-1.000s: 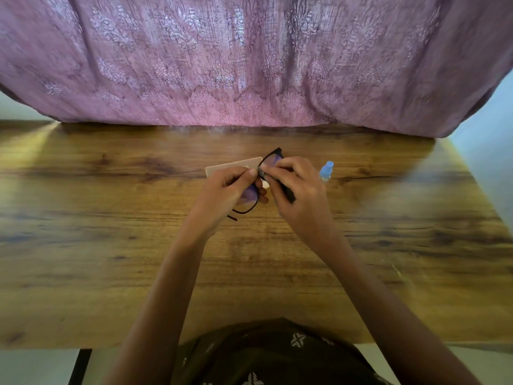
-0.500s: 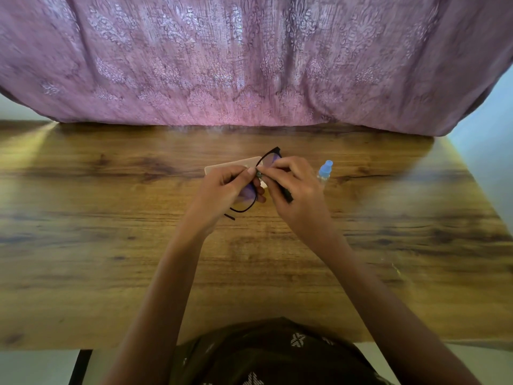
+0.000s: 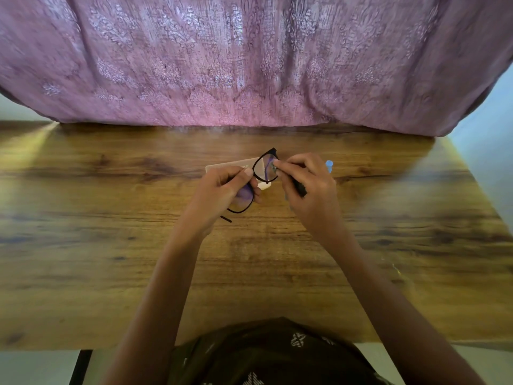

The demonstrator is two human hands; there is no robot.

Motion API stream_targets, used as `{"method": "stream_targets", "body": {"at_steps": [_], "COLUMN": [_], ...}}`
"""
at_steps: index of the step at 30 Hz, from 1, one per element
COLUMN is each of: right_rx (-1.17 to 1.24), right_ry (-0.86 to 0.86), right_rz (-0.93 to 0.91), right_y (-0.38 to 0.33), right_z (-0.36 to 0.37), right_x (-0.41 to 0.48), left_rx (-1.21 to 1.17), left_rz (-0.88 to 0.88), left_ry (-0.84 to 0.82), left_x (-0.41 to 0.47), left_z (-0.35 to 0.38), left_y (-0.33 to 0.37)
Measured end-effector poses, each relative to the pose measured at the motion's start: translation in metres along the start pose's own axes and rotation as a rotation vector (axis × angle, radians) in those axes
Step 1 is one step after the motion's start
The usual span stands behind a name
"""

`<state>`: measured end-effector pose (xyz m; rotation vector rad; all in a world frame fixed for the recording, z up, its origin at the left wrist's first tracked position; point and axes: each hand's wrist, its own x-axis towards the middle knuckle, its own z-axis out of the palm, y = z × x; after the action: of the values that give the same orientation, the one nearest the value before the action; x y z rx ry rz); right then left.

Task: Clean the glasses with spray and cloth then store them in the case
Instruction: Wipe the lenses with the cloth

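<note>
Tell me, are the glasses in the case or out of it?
Out. Both hands, left and right, hold the glasses above the table; the case lies behind them.

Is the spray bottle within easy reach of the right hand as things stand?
Probably yes. The spray bottle stands just beyond the right hand with nothing between, but that hand is pinching a cloth against the glasses.

Both hands meet above the middle of the table, the left hand left of the right hand, the glasses between them. The case lies just behind — the spray bottle beyond the right hand. A draped cloth hangs along the far edge.
</note>
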<state>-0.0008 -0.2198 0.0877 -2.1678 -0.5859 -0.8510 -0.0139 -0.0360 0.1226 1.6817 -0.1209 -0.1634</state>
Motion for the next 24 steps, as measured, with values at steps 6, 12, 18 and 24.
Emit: {"method": "stream_targets", "body": {"at_steps": [6,12,18,24], "right_rx": [0.016,0.004,0.01,0.016], "right_ry": [-0.053,0.009,-0.001,-0.023], "right_rz": [-0.073,0.031,-0.035,-0.07], "right_y": [-0.01,-0.004,-0.01,-0.017], "right_z": [0.005,0.001,0.001,0.002], "right_x": [-0.005,0.006,0.006,0.006], "left_rx": [0.008,0.012,-0.018,-0.018], "left_rz": [-0.035,-0.002,0.003,-0.013], "left_ry": [0.004,-0.015,-0.002,-0.001], "left_x": [-0.001,-0.003,-0.003,-0.004], "left_z": [0.002,0.001,0.0,0.0], "left_y": [0.002,0.004,0.007,0.008]}}
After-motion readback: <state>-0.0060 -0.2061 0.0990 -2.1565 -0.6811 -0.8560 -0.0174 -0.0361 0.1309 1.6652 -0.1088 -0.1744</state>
